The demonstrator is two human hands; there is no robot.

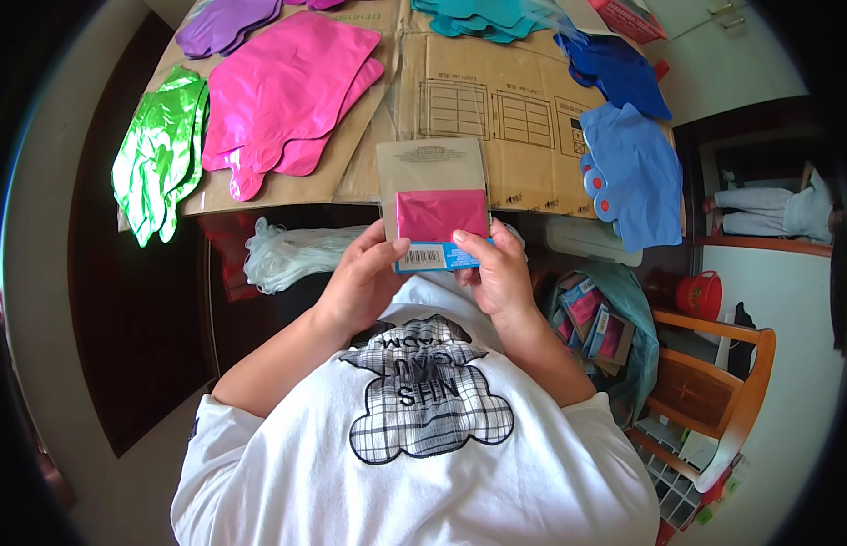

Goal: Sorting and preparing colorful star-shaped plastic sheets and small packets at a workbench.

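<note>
Both my hands hold a flat clear packet (440,215) in front of my chest, just off the table's near edge. Inside it lies a folded pink foil sheet against a grey-brown card, with a blue strip and a barcode along the bottom. My left hand (362,275) grips the lower left corner, thumb on the front. On the lower right, my right hand (498,273) pinches the packet with its thumb over the foil's edge. The fingers behind the packet are partly hidden.
Cardboard (442,64) covers the table, bearing flat foil balloons: pink (292,82), green (160,150), purple (225,25), teal (487,18), dark blue (616,73) and light blue (631,173). White strands (292,255) hang under it. A bag of packets (598,318) sits by a wooden chair (705,396).
</note>
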